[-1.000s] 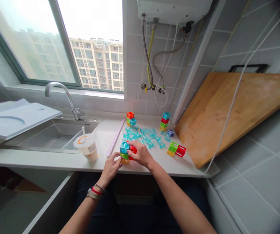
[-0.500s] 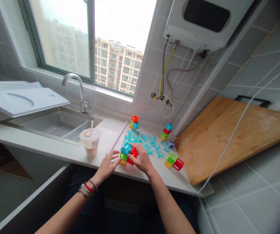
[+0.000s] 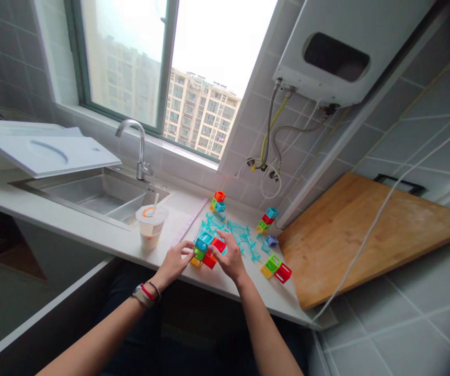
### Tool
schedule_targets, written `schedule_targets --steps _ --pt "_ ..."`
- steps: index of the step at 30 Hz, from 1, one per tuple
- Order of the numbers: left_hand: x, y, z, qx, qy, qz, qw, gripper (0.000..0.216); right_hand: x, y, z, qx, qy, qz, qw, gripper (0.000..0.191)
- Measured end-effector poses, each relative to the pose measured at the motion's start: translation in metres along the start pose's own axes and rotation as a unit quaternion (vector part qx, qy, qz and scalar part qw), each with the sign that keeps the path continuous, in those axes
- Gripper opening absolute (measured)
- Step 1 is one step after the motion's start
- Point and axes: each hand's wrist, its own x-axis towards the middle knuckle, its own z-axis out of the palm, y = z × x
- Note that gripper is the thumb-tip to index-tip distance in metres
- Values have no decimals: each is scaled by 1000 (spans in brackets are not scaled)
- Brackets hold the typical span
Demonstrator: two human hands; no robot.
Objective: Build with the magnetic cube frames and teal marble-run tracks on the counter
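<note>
A cluster of hollow cube blocks (image 3: pixel 203 242) stands near the counter's front edge, blue over green over yellow, with red and orange-red ones on its right. My left hand (image 3: pixel 174 262) has its fingertips against the cluster's left side. From the right, my right hand (image 3: pixel 230 259) curves its thumb and fingers around the red block (image 3: pixel 219 245). Behind the cluster lie several translucent teal connector pieces (image 3: pixel 244 237). Small block stacks stand around them: one at the back left (image 3: pixel 218 202), one at the back right (image 3: pixel 267 220), and a green, yellow and red row (image 3: pixel 274 268) farther right.
A lidded drink cup with a straw (image 3: pixel 151 228) stands left of my hands. Beyond it are the sink (image 3: pixel 109 209) and faucet (image 3: pixel 141 151). A purple strip (image 3: pixel 191 220) lies on the counter (image 3: pixel 248 292). A large wooden board (image 3: pixel 350 240) leans at the right, crossed by a white cable.
The camera view has shifted a little. The red block on the cluster's right now shows more plainly, and my right thumb and fingers are spread wider around it.
</note>
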Motion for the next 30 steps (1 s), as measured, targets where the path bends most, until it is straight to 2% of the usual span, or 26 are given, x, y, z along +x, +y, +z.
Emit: schedule_targets --steps 5,8,12,15,19,22,27,30 --pt "-5 -6 -5 18 4 -3 1000 33 -24 18 -10 55 134 123 982 38" --pt "-14 -12 -8 35 6 1 999 34 -54 29 -11 60 170 171 969 37" --pt "-24 -16 -5 62 2 8 998 47 -96 40 -5 66 169 211 961 37" --pt "-23 -14 2 75 -7 11 997 59 -111 47 1 80 151 233 957 37" --pt "-14 -8 13 99 -18 12 995 72 -111 53 3 91 134 247 955 34" --pt "-8 -5 19 128 -15 2 992 70 -107 57 2 98 132 254 953 34" --pt "-5 -4 16 166 -18 -5 986 70 -104 65 0 119 125 280 944 35" --pt "-6 -5 11 181 -31 6 983 70 -102 70 -1 130 113 305 937 28"
